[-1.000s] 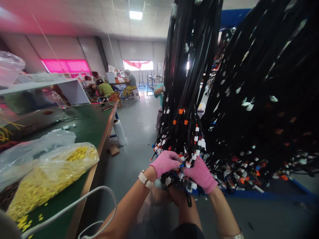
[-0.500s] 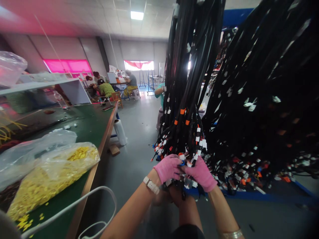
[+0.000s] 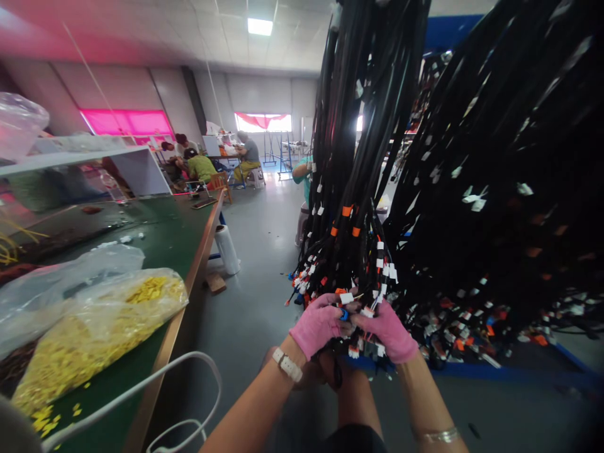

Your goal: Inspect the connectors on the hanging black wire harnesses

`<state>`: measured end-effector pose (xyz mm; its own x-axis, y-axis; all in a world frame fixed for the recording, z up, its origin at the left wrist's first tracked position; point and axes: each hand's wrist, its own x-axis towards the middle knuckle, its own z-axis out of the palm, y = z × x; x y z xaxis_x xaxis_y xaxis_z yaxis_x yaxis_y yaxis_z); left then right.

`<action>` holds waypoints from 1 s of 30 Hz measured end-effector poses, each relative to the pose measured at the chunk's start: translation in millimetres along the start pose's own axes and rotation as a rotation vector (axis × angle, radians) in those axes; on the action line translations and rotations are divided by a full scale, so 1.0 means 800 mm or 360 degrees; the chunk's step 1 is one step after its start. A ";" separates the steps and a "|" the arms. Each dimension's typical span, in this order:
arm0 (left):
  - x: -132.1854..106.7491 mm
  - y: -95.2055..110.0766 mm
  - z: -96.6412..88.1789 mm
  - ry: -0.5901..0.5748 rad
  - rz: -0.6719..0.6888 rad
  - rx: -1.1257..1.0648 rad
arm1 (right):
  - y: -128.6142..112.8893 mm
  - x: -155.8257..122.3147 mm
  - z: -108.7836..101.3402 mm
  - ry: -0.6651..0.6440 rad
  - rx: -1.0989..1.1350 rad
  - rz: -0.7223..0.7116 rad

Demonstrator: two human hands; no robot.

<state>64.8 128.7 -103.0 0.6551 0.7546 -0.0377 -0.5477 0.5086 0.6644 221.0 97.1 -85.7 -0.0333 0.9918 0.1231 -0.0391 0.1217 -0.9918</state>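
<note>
A thick bundle of black wire harnesses hangs in front of me, its lower ends tipped with white, orange and red connectors. My left hand in a pink glove pinches a small blue connector at the bundle's bottom. My right hand, also in a pink glove, is closed on the wire ends right beside it, fingertips meeting the left hand's. A watch sits on my left wrist, a bracelet on my right.
A green workbench runs along the left with a bag of yellow parts, a clear bag and a white cable. More black harnesses hang on the right. People sit at tables far back. A plastic roll stands on the floor.
Both hands have sunk a little and shifted slightly right along the wire ends, still pinching together at the connectors. The view has tilted slightly.
</note>
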 end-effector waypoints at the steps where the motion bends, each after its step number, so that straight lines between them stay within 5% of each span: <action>1: -0.003 -0.001 -0.001 -0.0054 -0.0011 -0.0031 | 0.001 -0.001 -0.001 0.0008 0.0079 0.0018; 4: -0.010 -0.002 -0.002 -0.0101 -0.0032 -0.0059 | 0.001 -0.004 -0.001 0.0059 0.0190 0.0048; 21: -0.016 -0.019 0.021 0.0286 0.0247 0.0100 | -0.005 -0.009 0.015 0.0053 0.0617 0.0231; 30: -0.034 -0.008 0.016 0.0069 0.0027 0.0034 | 0.007 -0.013 0.004 -0.0035 0.0680 0.0280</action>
<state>57.4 99.7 -96.9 0.6223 0.7806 -0.0584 -0.5471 0.4871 0.6808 217.5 87.6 -92.5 -0.0975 0.9944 -0.0407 -0.4389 -0.0796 -0.8950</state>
